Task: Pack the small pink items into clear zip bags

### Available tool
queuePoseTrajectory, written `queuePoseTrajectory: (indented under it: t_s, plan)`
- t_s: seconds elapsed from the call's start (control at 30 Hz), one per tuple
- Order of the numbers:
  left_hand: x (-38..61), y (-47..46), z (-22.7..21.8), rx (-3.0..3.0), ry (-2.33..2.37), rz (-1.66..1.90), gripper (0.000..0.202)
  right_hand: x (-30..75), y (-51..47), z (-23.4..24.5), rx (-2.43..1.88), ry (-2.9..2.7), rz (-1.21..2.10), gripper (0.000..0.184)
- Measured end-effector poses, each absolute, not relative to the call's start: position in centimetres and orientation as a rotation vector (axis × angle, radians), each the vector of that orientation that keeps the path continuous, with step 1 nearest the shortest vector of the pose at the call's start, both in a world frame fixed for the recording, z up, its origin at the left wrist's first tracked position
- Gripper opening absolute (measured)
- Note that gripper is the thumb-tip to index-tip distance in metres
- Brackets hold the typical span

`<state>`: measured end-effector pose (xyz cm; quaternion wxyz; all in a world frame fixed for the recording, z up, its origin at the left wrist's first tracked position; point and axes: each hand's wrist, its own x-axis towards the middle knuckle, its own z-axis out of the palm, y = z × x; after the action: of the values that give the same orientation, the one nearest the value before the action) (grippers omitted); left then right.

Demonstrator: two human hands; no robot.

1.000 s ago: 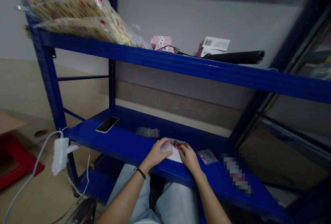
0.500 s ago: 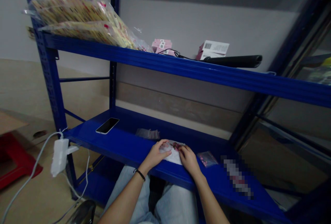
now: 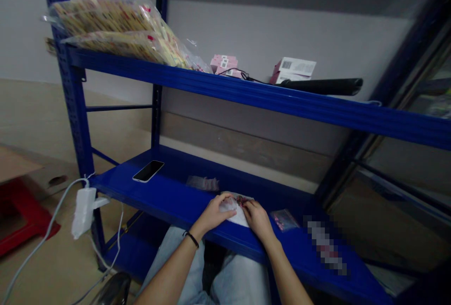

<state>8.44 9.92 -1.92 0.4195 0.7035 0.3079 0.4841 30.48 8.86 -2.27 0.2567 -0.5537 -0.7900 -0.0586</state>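
Both my hands rest on the lower blue shelf (image 3: 165, 197) over a small clear plastic bag (image 3: 237, 215) with tiny red bits at its top edge. My left hand (image 3: 214, 211) has its fingers curled onto the bag's left side. On the bag's right side, my right hand (image 3: 258, 219) pinches the top, close to the red bits. A second small bag with pink bits (image 3: 283, 219) lies just right of my right hand. Another clear bag (image 3: 202, 183) lies behind my hands.
A phone (image 3: 148, 171) lies face up on the shelf's left part. A white charger (image 3: 83, 205) with cables hangs off the shelf's left corner. The upper shelf (image 3: 246, 93) carries packed bags (image 3: 116, 30), pink boxes (image 3: 225, 64), a white box (image 3: 294, 69) and a black tube (image 3: 324, 86). A red stool (image 3: 21, 215) stands at left.
The view has shifted slightly; my hands stay on the bag with only small finger movements.
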Motion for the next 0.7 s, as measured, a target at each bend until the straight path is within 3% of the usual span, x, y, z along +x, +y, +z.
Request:
queuePoseTrajectory:
  t_s: [0.7]
  plan:
    - [8.62,8.99,-1.2,1.937,0.863,1.199,0.049,29.89,8.38,-2.47,-1.671,-1.968,-0.123,0.019]
